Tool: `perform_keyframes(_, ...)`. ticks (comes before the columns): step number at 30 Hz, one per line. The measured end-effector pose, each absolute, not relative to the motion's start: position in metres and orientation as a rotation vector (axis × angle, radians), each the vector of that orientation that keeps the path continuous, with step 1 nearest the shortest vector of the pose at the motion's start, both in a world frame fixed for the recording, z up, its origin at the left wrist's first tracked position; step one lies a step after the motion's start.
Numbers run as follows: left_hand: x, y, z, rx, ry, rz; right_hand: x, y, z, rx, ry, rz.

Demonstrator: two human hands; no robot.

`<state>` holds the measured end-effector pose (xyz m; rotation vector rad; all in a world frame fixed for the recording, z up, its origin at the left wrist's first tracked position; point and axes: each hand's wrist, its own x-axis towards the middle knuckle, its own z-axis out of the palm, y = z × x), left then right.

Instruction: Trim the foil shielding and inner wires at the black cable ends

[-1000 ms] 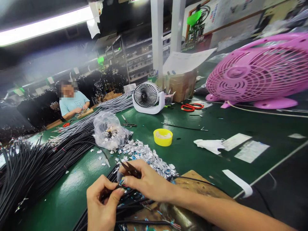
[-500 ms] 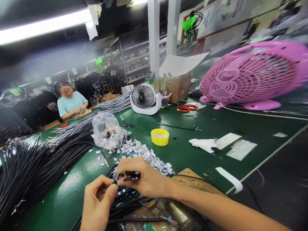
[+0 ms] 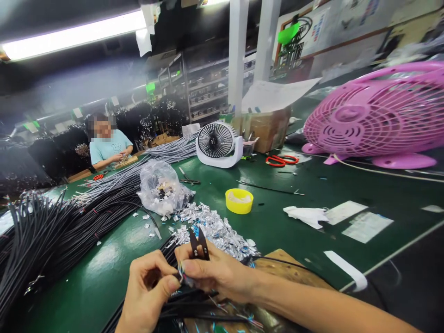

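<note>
My left hand (image 3: 145, 296) pinches the end of a black cable (image 3: 194, 305) near the bottom of the view, fingers closed on it. My right hand (image 3: 215, 273) holds small black snips (image 3: 198, 244), their blades pointing up, and its fingertips meet the cable's stripped coloured wires beside my left thumb. Under both hands lies a bunch of black cables on a wooden board (image 3: 287, 268). A heap of silver foil scraps (image 3: 215, 229) lies just beyond my hands.
A big mass of black and grey cables (image 3: 62, 226) fills the left. On the green table (image 3: 277, 231) stand a plastic bag (image 3: 161, 187), a yellow cup (image 3: 239, 200), a white fan (image 3: 218, 143), a pink fan (image 3: 378, 115), orange scissors (image 3: 280, 160). A co-worker (image 3: 107, 145) sits far left.
The snips' blades, level at my fingers half a second ago, now stand upright above my right hand. Both hands stay together on the cable end.
</note>
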<state>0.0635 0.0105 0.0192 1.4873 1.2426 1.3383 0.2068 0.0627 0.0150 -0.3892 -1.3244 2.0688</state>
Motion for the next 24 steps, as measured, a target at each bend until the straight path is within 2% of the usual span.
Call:
perform_keyframes(7,0.069,0.011,0.02,1.574,1.338,1.447,0.204,0.057,0.026,-0.568,-1.157,1.961)
perform_keyframes(12,0.069,0.012,0.016,1.498,1.379,1.398,0.202,0.065,0.025,-0.549,-1.222,1.734)
perform_keyframes(17,0.064,0.012,0.013,1.428,1.383,1.36,0.208,0.077,0.022,-0.655,-1.399,1.208)
perform_keyframes(21,0.065,0.013,0.015,1.461,1.381,1.361,0.212,0.075,0.015,-0.508,-1.889,0.743)
perform_keyframes(24,0.065,0.015,0.017,1.485,1.375,1.318,0.214,0.073,0.012,-0.41,-1.996,0.533)
